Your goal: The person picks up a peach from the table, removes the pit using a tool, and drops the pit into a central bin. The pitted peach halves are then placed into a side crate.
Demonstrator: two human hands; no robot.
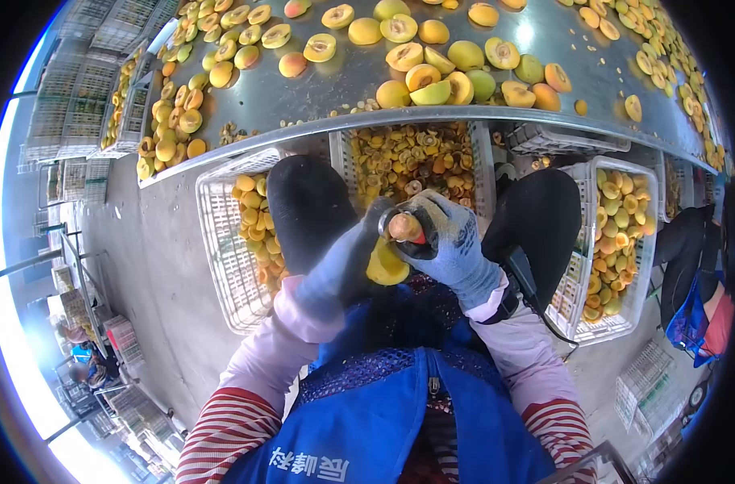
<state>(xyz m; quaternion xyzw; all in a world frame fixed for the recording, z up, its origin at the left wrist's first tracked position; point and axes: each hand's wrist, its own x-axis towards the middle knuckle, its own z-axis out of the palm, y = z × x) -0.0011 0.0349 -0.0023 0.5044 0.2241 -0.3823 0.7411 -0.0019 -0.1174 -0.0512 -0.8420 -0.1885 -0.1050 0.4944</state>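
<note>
My two gloved hands meet above the crate between my knees. My left hand [343, 254] is closed around a yellow peach piece [387, 264], which hangs between the hands. The fingers of my right hand [454, 248] are wrapped round a small hand tool [405, 227] with a tan rounded end and a bit of red. A curved metal edge shows beside the tan end, close to my left fingertips. How the tool meets the fruit is hidden by the gloves. Below them, a white crate [340, 153] holds peach scraps and pits.
A metal table [343, 90] covered with many peach halves spans the front. White crates of peach halves stand by my left knee [222, 266] and right knee [575, 278]. Another person [694, 282] sits at the far right. Stacked crates [65, 105] stand at the left.
</note>
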